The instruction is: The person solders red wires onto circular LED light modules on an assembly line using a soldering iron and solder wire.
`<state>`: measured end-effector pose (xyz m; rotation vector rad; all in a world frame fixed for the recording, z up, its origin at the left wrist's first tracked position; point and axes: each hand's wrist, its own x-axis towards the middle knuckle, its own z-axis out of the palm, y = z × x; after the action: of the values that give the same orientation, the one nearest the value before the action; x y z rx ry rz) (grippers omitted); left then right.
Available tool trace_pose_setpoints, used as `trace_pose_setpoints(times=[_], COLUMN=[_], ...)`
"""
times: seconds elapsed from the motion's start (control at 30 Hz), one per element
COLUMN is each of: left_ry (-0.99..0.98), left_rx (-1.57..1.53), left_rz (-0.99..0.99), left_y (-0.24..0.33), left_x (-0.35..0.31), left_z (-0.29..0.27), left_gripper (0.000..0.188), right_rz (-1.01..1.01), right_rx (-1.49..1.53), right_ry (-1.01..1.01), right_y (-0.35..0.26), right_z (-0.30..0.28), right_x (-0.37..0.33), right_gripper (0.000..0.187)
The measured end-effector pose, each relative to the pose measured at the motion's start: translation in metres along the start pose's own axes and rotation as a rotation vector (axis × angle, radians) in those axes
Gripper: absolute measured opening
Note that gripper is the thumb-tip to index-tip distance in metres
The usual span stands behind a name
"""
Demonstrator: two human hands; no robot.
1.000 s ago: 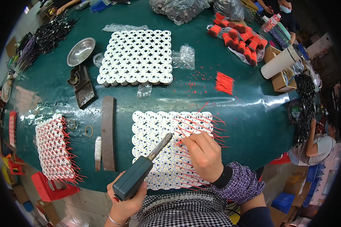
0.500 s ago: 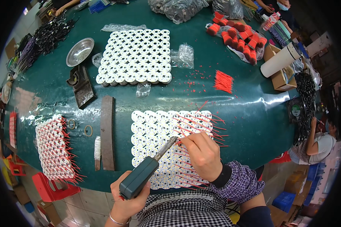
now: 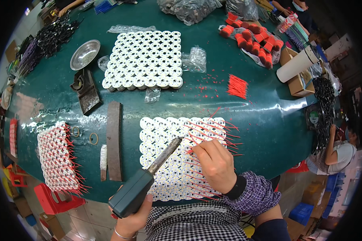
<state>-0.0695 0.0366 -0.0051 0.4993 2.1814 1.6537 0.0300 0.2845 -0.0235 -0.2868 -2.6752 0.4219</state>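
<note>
Green table (image 3: 245, 116), very big and round, filling most of the view. On top at the far side, big square sheet of white round boards (image 3: 144, 60) with no wires. Closer in, second sheet of white round boards (image 3: 161, 136), many with thin red wires (image 3: 217, 134) sticking out to the right. Off to the left, another sheet with red wires (image 3: 56, 156) all over it. Long dark flat bar (image 3: 115, 140) lying between the two near sheets. Dark metal stand (image 3: 86, 92) past the bar, and shiny silver bowl (image 3: 85, 54) just beyond that. White tube (image 3: 298, 64) lying on a brown box at the far right. Heap of red caps (image 3: 257, 40) near the far edge. Small bunch of loose red wires (image 3: 237, 86) alone on the green, right of the middle. Soldering iron (image 3: 142, 180) with fat green handle and long dark tip, tip hanging just over the near sheet, close to the right hand's fingertips. Left hand (image 3: 130, 219) wrapped tight around the green handle at the table's near edge. Right hand (image 3: 215, 164) resting on the near sheet, fingertips pinched together on a red wire.
</note>
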Motion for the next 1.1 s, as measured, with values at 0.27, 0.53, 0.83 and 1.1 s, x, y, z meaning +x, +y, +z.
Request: trace_pose_setpoints(times=[0.27,0.53,0.83,1.1], left_ry=[-0.015,0.006,-0.026,-0.116], left_rx=[-0.054,-0.092,-0.129,-0.034], left_rz=[-0.027,0.028,0.037,0.035], left_y=[0.018,0.020,0.018,0.016], left_x=[0.020,0.048,0.068,0.069], left_z=[-0.014,-0.004,0.011,0.012], left_gripper=[0.049,0.036,0.019,0.014], right_rz=[-0.086,-0.065,-0.035,-0.038], right_rx=[-0.037,0.036,0.000,-0.057], right_ry=[0.055,0.132,0.107,0.132], right_y=[-0.006,0.009,0.017,0.014], right_z=[-0.025,0.020,0.031,0.031], right_x=[0.050,0.064,0.058,0.062], right_gripper=[0.024,0.020,0.025,0.018])
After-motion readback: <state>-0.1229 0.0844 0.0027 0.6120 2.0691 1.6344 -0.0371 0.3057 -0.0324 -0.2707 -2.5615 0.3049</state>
